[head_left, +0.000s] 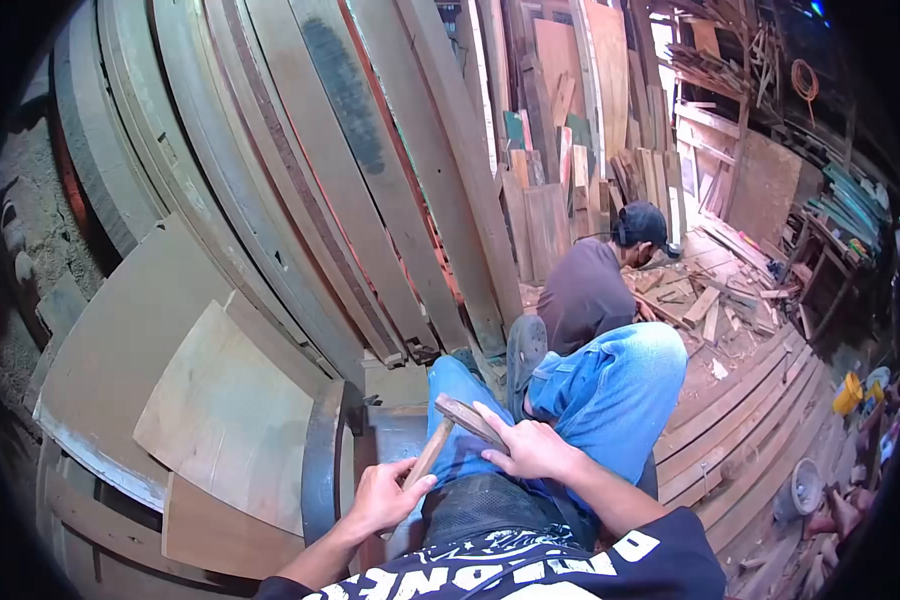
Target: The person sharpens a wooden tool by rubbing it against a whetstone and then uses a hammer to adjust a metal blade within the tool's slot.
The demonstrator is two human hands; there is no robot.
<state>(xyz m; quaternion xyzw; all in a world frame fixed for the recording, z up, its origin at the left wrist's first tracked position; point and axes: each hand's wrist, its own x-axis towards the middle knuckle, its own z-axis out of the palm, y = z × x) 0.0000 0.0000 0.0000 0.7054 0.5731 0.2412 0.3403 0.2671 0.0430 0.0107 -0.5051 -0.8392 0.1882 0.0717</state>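
Note:
My left hand (pixel 382 496) is closed around the lower end of a narrow wooden stick (pixel 431 452), which slants up and to the right above my lap. Between the fingers and thumb of my right hand (pixel 536 449) is a flat, darker wooden piece (pixel 466 417). Its far end overlaps the top of the stick in this view. Both pieces are over my jeans (pixel 598 385), where one knee is raised. My right fingers partly hide the darker piece.
Tall boards (pixel 350 150) lean on the left, with curved panels (pixel 225 385) below them. Ahead, a co-worker in a cap (pixel 585 290) crouches near scattered wood scraps (pixel 705 300). Long planks (pixel 735 420) lie to the right, near a white bucket (pixel 802 487) and a yellow container (pixel 848 394).

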